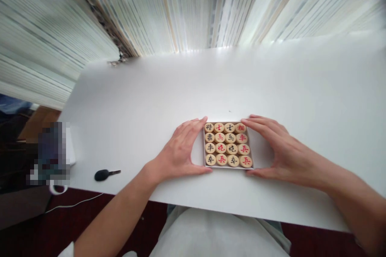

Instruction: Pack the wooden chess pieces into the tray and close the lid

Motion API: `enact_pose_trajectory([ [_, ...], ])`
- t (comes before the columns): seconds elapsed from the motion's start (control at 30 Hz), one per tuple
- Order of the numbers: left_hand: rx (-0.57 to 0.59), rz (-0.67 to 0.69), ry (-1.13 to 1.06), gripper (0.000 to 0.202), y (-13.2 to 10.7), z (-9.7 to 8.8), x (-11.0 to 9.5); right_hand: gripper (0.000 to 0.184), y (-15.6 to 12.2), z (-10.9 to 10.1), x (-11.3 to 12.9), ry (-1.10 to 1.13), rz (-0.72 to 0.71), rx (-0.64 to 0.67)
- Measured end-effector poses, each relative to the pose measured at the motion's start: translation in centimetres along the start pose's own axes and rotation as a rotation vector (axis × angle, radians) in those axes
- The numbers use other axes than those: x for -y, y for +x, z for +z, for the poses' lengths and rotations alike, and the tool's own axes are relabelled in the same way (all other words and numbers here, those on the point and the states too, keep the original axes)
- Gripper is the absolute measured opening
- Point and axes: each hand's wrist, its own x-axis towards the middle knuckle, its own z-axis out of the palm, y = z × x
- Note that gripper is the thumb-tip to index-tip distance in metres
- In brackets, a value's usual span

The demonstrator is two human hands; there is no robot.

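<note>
A shallow, lidless white box [226, 168] lies on the white table, filled with round wooden Chinese chess pieces [230, 138]. The pieces sit in neat rows, face up, some with red characters and some with black. My left hand [182, 150] grips the box at its left end, thumb at the near corner and fingers at the far corner. On the opposite end, my right hand [279, 148] holds the box the same way, fingers at the far right corner and thumb at the near right one. Any lower layer of pieces is hidden.
The white table [144, 96] reaches back to striped curtains [181, 8]. A black key [102, 174] lies near its front left edge. At the left end stands a blurred-out object [54, 148] beside a white mug handle [58, 189]. A white cable [74, 205] hangs below the edge.
</note>
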Motion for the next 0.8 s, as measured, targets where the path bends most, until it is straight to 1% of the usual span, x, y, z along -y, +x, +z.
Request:
enact_pose_trajectory([
  [0.13,-0.01,-0.016,0.018,0.119,0.6,-0.2,0.0,0.104,0.6,-0.8,0.4,0.022,0.013,0.021],
  [0.27,-0.017,-0.029,0.019,0.119,1.1,-0.3,0.0,0.105,0.9,-1.4,0.4,0.04,0.036,0.034],
  [0.57,-0.034,-0.05,0.04,0.119,1.3,-0.2,0.2,0.108,1.2,-1.8,0.4,0.083,0.051,0.048],
  [0.8,-0.026,-0.066,0.059,0.132,1.1,-0.1,0.3,0.124,0.9,-1.7,0.0,0.103,0.065,0.071],
])
